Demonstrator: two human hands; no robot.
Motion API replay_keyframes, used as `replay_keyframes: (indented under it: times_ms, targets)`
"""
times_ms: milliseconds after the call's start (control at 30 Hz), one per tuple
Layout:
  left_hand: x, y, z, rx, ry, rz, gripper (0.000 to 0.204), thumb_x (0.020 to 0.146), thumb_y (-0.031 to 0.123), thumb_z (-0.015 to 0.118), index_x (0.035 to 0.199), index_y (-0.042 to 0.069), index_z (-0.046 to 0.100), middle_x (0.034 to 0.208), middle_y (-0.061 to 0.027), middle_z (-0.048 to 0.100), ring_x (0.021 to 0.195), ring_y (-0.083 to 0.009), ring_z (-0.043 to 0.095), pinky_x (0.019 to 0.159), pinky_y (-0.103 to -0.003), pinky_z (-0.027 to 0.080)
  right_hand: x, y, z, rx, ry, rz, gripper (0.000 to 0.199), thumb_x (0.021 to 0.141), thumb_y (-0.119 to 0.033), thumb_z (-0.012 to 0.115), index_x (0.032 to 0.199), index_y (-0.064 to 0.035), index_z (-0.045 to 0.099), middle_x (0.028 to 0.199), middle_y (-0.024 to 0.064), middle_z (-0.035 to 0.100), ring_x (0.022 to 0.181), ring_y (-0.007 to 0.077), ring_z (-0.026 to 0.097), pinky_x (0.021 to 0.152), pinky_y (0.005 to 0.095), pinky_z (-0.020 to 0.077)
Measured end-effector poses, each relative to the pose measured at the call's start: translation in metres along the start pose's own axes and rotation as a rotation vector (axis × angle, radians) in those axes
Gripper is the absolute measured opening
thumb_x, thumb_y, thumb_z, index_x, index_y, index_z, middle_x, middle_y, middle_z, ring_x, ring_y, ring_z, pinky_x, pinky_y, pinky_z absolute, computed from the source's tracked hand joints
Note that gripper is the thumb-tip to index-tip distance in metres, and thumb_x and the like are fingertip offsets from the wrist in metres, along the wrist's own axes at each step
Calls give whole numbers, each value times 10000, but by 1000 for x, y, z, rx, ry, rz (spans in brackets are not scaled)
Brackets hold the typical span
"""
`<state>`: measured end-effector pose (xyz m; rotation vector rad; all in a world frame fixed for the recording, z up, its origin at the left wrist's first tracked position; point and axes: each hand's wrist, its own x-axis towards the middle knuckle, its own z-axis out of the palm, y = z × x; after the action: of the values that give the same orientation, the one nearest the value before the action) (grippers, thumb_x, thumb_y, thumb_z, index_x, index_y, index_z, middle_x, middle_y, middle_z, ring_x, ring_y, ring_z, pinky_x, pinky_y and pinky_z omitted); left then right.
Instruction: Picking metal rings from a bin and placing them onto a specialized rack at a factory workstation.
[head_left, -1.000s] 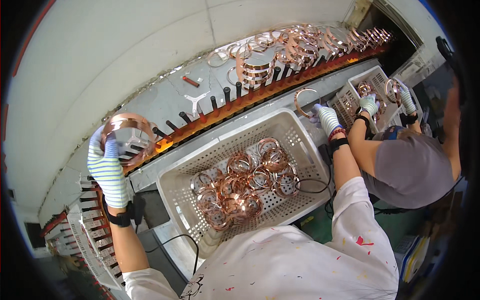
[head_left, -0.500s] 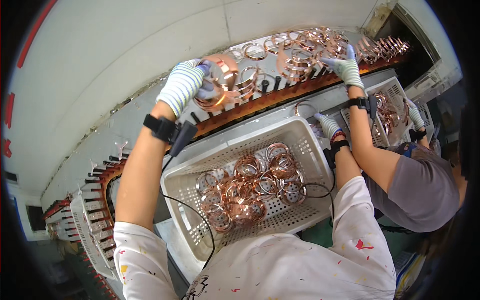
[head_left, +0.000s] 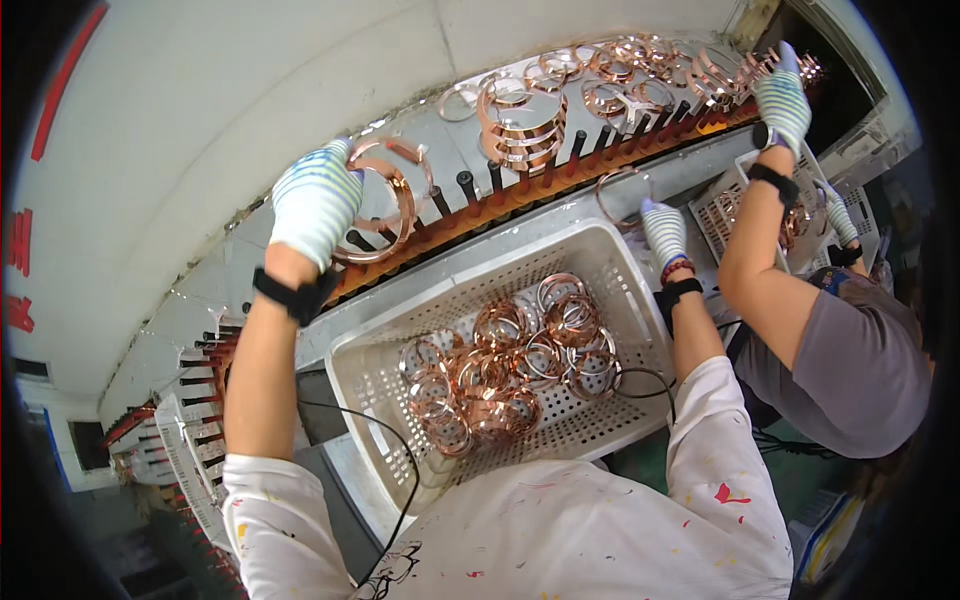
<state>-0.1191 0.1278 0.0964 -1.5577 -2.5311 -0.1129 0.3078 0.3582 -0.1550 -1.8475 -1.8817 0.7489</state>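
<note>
We saw two gloved hands of the wearer at work, each with one black band at the wrist. The left hand [head_left: 318, 205] had its fingers curled around at least one copper-coloured ring [head_left: 408, 205], held up over the bench [head_left: 440, 152] near its pegs [head_left: 465, 185]; overlap kept us from telling whether it gripped more. The right hand [head_left: 663, 230] was closed on the edge of one thin ring [head_left: 601, 200], just beyond the far right corner of one large crate [head_left: 345, 365]. Inside that crate we made out a heap of rings [head_left: 500, 325], ten or more, too tangled for an exact count. Farther along the bench we noted one stacked group of wide bands [head_left: 525, 145], many loose rings [head_left: 612, 65] behind the pegs, and one white three-armed piece [head_left: 628, 108]. To the right we saw one co-worker [head_left: 850, 370], with one gloved hand [head_left: 783, 105] raised over the bench's far end, its grip uncertain to us, and the other [head_left: 838, 215] beside a second crate [head_left: 712, 215].
</note>
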Motion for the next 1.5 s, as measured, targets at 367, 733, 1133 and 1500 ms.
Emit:
replay_keyframes:
  times_ms: [367,733,1133,1500]
  targets:
    - [-189,33,90,-681,-68,190,303,981,175,532,1205,39,683,984,-218,744,945,-361,730,828,-403,575,-58,-47,-72,341,75,-220,414,1027,-339,623,1164,40,719,899,82,734,769,134,570,770,308,510]
    - [-84,10,25,-1491,123,38,165,970,96,591,1076,2,676,927,-104,708,771,-183,655,691,-324,551,-170,-82,-96,513,-69,-213,289,1068,-254,573,1178,-33,724,806,39,707,691,83,636,624,251,499]
    - [25,-92,66,-1274,-714,-370,345,942,235,671,1210,18,663,1158,-134,709,998,-259,686,870,-458,579,-146,-94,-80,644,-169,-159,281,1051,-218,593,1197,-8,709,812,26,690,718,80,617,620,273,521]
    - [-120,-15,-8,-520,534,164,327,942,26,596,1258,60,674,1126,-146,729,1009,-298,704,907,-391,547,-137,-76,-81,851,-190,-224,294,1043,-47,473,1254,22,665,1070,94,736,934,154,677,869,283,541]
